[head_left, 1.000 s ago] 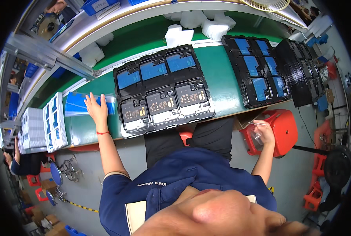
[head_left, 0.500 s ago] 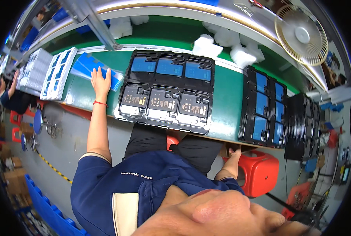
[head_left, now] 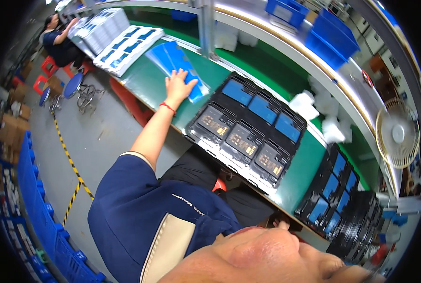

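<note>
My left hand (head_left: 178,87), a red cord round its wrist, rests with fingers spread on a fanned pile of blue film sheets (head_left: 172,55) on the green table (head_left: 139,84). To the right of it lies a black plastic tray (head_left: 235,114) with two rows of pockets. Its far row holds flat pieces with blue faces (head_left: 262,109); the near row holds dark flat pieces with printed labels (head_left: 241,140). Low by the table's front edge is my right hand (head_left: 281,224), mostly hidden, so its fingers cannot be made out well.
Another black tray of blue-faced pieces (head_left: 331,185) stands at the right, beside a stack of black trays (head_left: 354,231). White trays (head_left: 102,30) are piled at the far left, near a seated person (head_left: 58,41). White foam lumps (head_left: 305,104), a fan (head_left: 398,134) and a blue bin (head_left: 332,37) are behind.
The whole view has turned, so the table now slants down to the right. My left hand stays at the blue sheets; my right hand remains low by the table edge.
</note>
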Tool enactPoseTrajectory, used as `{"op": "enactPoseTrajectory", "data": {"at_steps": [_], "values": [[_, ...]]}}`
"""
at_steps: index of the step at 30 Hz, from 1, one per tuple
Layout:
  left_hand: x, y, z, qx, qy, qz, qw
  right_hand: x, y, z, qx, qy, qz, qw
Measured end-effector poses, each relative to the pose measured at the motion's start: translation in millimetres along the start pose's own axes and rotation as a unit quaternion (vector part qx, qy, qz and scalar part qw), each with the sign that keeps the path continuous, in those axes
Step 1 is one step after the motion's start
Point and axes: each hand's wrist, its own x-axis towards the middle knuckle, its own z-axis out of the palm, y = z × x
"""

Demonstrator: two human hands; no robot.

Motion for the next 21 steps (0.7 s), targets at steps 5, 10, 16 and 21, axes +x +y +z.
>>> {"op": "enactPoseTrajectory", "data": {"at_steps": [5,10,16,21], "values": [[-7,11,-10,0.038,-0.038,0.028,0.998,-101,-88,3,-0.341,-0.129,-0.230,0.902],[-7,23,-21,-0.005,-0.092,0.012,0.996,-300,-262,30,-0.265,-0.465,-0.208,0.818],[-6,22,-29,-0.042,-0.089,0.004,0.995,-284,-284,136,-0.418,-0.152,-0.736,0.510],[-8,23,-30,-0.065,-0.086,-0.002,0.994,-307,-285,194,-0.571,-0.207,-0.624,0.491]]}}
